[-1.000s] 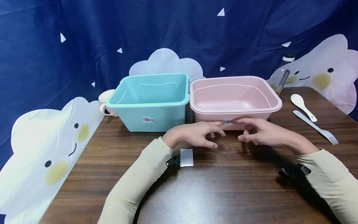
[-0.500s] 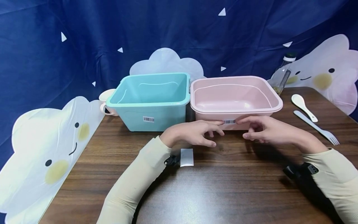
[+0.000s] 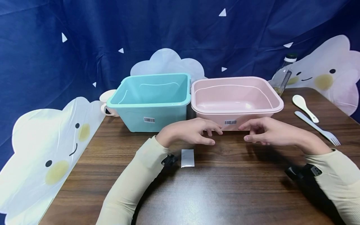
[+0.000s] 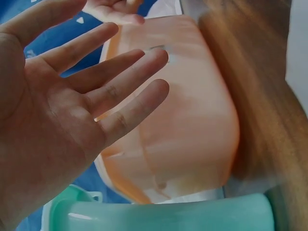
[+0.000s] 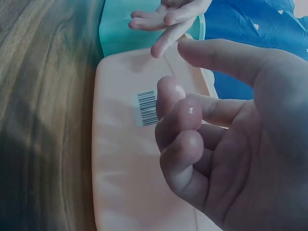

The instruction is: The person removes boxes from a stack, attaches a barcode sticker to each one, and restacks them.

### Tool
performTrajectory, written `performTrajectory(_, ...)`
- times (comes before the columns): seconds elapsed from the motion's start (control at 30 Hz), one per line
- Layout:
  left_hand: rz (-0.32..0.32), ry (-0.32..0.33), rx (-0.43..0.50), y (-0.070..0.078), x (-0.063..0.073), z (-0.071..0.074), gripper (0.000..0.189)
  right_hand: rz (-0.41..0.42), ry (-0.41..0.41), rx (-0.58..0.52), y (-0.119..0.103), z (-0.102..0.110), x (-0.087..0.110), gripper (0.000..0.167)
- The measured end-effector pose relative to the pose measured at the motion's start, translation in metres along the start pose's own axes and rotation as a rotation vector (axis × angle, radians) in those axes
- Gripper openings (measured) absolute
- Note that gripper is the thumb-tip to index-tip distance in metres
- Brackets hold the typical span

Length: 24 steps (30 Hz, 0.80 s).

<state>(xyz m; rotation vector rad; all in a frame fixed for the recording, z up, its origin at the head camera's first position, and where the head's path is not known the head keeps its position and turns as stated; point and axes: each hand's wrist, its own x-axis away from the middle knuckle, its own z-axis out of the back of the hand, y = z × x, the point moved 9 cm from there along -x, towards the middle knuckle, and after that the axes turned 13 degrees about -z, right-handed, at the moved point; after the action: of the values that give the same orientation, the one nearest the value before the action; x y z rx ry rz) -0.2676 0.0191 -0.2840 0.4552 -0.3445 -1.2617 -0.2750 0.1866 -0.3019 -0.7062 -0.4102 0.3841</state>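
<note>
My left hand [image 3: 191, 130] hovers before the pink bin, its fingers spread and holding nothing. In the left wrist view the left palm [image 4: 53, 110] faces the camera. The right hand [image 3: 271, 131] is at the bin's front right, index finger pointing inward, other fingers loosely curled round nothing. The pink bin [image 3: 208, 118] bears a barcode label [image 3: 230, 122] on its front, fully visible between the two hands. In the right wrist view the same barcode label [image 5: 147, 108] lies behind the curled fingertips [image 5: 185, 115]. Whether any finger touches the bin I cannot tell.
A turquoise bin [image 3: 132, 117] stands left of the pink one, with a pink mug [image 3: 108, 97] behind its left side. A small white packet [image 3: 187, 158] lies in front. At right are a white spoon [image 3: 305, 107], a pale fork [image 3: 317, 128] and a glass bottle [image 3: 283, 78].
Both index fingers have drawn away from the barcode label, leaving it uncovered. The left hand has shifted slightly left; the right hand moved right earlier and now stays nearly still. The bins have not moved.
</note>
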Motion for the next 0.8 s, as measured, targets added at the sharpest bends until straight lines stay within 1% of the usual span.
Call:
performTrajectory(0.1, -0.008, 0.029, -0.003, 0.004, 0.004, 0.007, 0.039, 0.009, 0.004, 0.007, -0.003, 0.001, 0.002, 0.036)
performTrajectory(0.23, -0.039, 0.07, -0.005, 0.008, 0.009, 0.016, 0.037, 0.025, 0.009, 0.02, -0.007, 0.002, 0.006, 0.035)
performTrajectory(0.43, -0.064, 0.102, -0.032, 0.013, 0.014, 0.024, 0.037, 0.036, 0.006, 0.034, -0.014, 0.003, 0.009, 0.034)
performTrajectory(0.67, -0.06, 0.133, -0.071, 0.018, 0.018, 0.032, 0.04, 0.014, 0.01, 0.02, -0.018, 0.007, 0.014, 0.035)
performTrajectory(0.77, -0.049, 0.16, -0.079, 0.019, 0.02, 0.036, 0.04, -0.008, 0.027, 0.007, -0.019, 0.009, 0.016, 0.035)
performTrajectory(0.8, -0.045, 0.176, -0.085, 0.019, 0.021, 0.038, 0.04, 0.002, 0.039, 0.003, -0.021, 0.01, 0.017, 0.034)
